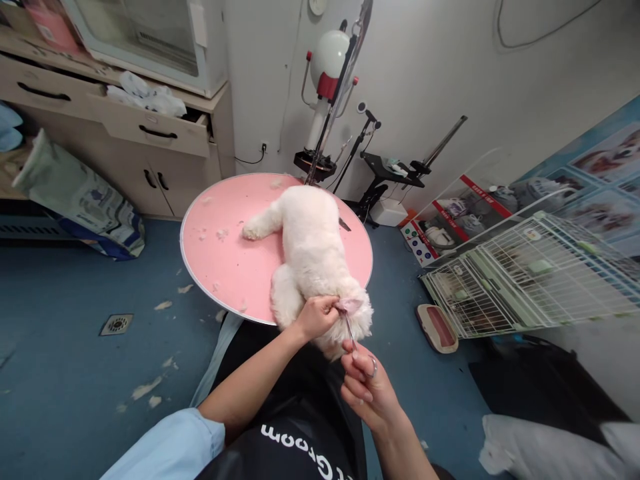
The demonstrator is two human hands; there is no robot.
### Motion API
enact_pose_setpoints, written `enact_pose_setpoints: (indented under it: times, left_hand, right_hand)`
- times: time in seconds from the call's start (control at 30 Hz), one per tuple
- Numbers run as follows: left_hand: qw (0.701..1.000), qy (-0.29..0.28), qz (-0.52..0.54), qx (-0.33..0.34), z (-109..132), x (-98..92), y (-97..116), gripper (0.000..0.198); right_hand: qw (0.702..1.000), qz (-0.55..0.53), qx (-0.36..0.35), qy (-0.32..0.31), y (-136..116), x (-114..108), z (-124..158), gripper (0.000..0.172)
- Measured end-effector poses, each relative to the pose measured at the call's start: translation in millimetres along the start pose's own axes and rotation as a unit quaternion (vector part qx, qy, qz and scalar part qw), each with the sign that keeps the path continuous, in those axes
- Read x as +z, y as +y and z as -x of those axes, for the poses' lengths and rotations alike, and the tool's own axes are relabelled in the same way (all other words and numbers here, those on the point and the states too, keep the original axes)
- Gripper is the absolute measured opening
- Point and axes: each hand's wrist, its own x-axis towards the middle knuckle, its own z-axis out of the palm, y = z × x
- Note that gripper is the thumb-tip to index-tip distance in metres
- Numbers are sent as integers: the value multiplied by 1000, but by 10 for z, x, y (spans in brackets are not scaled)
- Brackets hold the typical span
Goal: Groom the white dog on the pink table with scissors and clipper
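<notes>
A white fluffy dog point(315, 233) lies on a round pink table point(225, 260), its head at the near right edge. My left hand point(319, 317) is closed in a pinch on the dog's ear point(350, 305), turned back so that its pink inside shows. Slim metal forceps point(351, 331) are in my right hand point(369, 387), just below the ear. Their tip reaches the ear's base, though contact cannot be made out. A metal loop shows at my right fingers. Behind the dog's back lies a dark blade-like tool point(345, 225).
Fur tufts point(221, 235) are scattered over the table and floor. A dryer on a stand point(327, 67) rises behind the table. Wire cages point(525, 273) stand right, beside a litter tray point(437, 328). At left, a drawer point(155, 130) hangs open near a large bag point(80, 200).
</notes>
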Motion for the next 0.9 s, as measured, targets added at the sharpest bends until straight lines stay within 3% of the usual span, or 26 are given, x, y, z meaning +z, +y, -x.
enact_pose_setpoints:
  times: [0.07, 0.17, 0.33, 0.5, 0.63, 0.9]
  left_hand:
    - [1000, -10, 7, 0, -13, -16, -10, 21]
    - [999, -15, 25, -21, -41, -28, -4, 24]
    - [999, -14, 18, -40, -61, -26, -4, 31]
    - [1000, -2, 11, -28, -46, -29, -23, 26]
    - [1000, -3, 15, -26, -52, -25, -5, 21]
    - [999, -21, 38, -29, -65, -21, 47, 22]
  right_hand:
    - [999, -15, -7, -30, -37, -10, 70, 28]
    - [994, -59, 41, -85, -105, -47, 100, 23]
    - [983, -99, 103, -117, -199, -121, -76, 34]
    - [984, -77, 123, -102, -257, -163, -268, 35]
    - [989, -28, 138, -54, -277, -125, -344, 35]
    - [991, 93, 93, 39, -233, 11, -254, 39]
